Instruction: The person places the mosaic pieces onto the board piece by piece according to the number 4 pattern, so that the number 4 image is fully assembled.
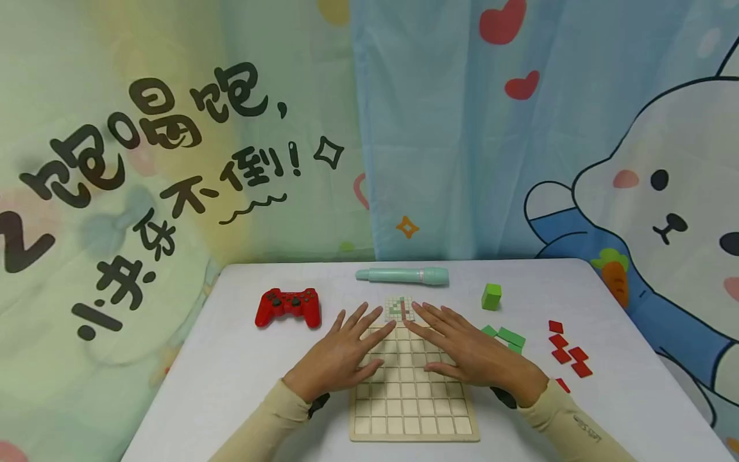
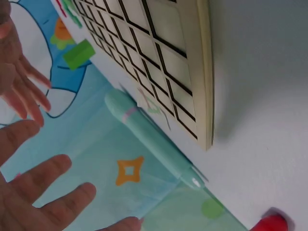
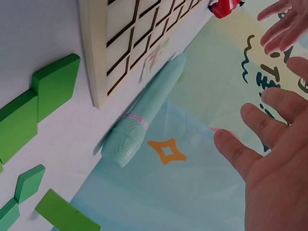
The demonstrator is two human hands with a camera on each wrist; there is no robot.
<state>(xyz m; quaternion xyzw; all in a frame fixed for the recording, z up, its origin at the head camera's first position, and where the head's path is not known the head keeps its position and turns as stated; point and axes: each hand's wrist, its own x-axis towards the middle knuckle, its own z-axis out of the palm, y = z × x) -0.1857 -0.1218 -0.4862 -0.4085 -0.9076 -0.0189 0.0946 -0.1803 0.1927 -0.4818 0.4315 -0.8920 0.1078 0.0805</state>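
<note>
A pale wooden grid board point(image 1: 411, 423) with square cells lies flat on the white table. Above its left half my left hand point(image 1: 340, 358) is held with fingers spread, gripping nothing. My right hand point(image 1: 482, 356) mirrors it over the right half, fingers straight and apart. Both wrist views show the fingers of the left hand point(image 2: 41, 192) and right hand point(image 3: 274, 144) raised clear of the board. Between the fingertips, at the board's far edge, is a small card point(image 1: 398, 308) with a gridded green and red pattern.
Behind the card lies a teal microphone-shaped pen point(image 1: 404, 276). A red game controller point(image 1: 288, 307) sits at left. To the right are a green block point(image 1: 491, 297), several green tiles point(image 1: 511, 337), partly hidden by my right hand, and several red tiles point(image 1: 560, 355). A printed curtain point(image 1: 416, 128) hangs behind.
</note>
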